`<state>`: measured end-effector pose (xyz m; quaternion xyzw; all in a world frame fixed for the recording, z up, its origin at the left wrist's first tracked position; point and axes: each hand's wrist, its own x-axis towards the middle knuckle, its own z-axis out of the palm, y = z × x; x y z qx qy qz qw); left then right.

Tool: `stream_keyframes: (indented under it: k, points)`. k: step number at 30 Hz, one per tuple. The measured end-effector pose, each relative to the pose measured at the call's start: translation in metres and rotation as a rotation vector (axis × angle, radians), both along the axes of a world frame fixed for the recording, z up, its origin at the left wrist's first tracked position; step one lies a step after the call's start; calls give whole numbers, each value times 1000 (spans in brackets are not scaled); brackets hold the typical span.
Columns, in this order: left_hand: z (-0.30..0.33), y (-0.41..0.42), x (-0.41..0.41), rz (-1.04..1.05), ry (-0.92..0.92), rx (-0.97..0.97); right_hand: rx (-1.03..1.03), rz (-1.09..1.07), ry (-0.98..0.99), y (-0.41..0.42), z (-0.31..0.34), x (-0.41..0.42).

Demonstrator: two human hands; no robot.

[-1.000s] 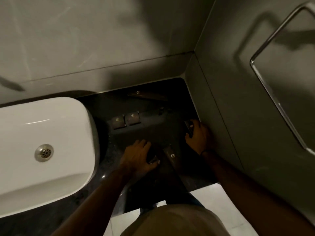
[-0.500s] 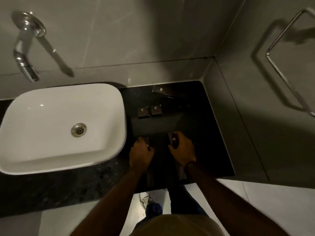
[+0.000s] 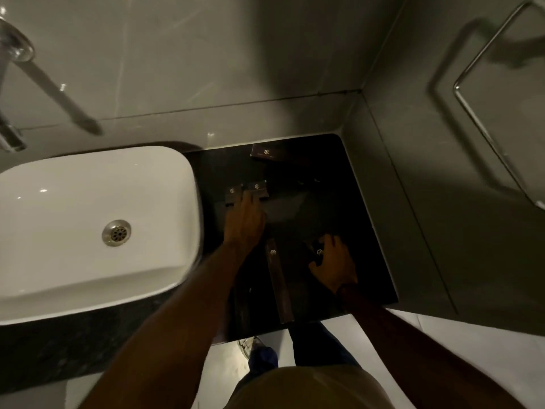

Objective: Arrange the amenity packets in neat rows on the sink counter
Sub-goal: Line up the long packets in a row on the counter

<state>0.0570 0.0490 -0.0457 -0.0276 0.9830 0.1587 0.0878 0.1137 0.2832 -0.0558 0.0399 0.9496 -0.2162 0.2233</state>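
Note:
Dark brown amenity packets with small round logos lie on the black sink counter (image 3: 362, 231). Two small square packets (image 3: 233, 192) (image 3: 257, 188) sit side by side right of the basin; my left hand (image 3: 243, 218) lies flat with its fingertips on their near edges. A long narrow packet (image 3: 278, 283) lies lengthwise between my hands, reaching the counter's front edge. Another long packet (image 3: 265, 153) rests near the back wall. My right hand (image 3: 331, 262) grips a small dark packet (image 3: 317, 251) on the counter.
A white rectangular basin (image 3: 88, 225) takes up the counter's left side, with a chrome tap (image 3: 11, 84) on the wall above it. Grey walls close off the counter at the back and right. A metal towel bar (image 3: 486, 128) hangs on the right wall.
My left hand has moved forward from the near packet to the two square packets. My right hand has shifted right with its small packet. The long packet now lies uncovered between them.

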Motion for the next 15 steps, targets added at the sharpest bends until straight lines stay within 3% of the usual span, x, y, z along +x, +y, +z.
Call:
stream_keyframes:
  k: [3,7,11,15]
  points:
    - [9,14,-64,-139,-33,-35,-66,-23,26,9,-1,-22]
    - [14,35,-131,-305,-33,-263,-97,-59,69,13,-5,-52]
    - [10,50,-174,-400,-84,-386,-134,-71,101,20,-14,-65]
    - [12,54,-183,-380,-102,-378,-152,-55,120,27,-16,-63]
